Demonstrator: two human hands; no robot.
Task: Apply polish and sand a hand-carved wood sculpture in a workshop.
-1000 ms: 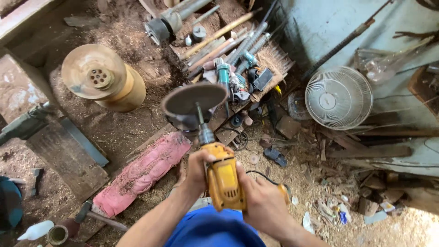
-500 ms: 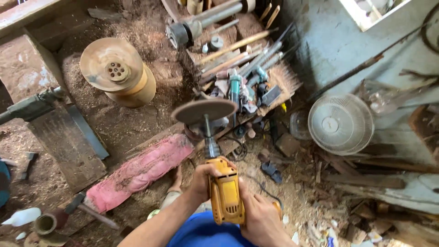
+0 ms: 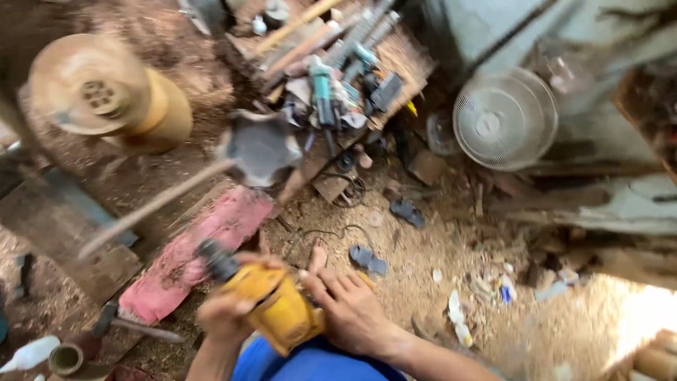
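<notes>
drill (image 3: 278, 314) low in the middle, between left hand (image 3: 229, 317) and right hand (image 3: 349, 310). padded mat (image 3: 201, 257) just left and beyond, on the ground. fan guard (image 3: 504, 118) far right; pile of tools (image 3: 338, 85) beyond, on a board.

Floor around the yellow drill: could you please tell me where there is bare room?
Sawdust floor between the right hand and fan guard is fairly open. The tool board is crowded; the pink cloth fills the left.
</notes>
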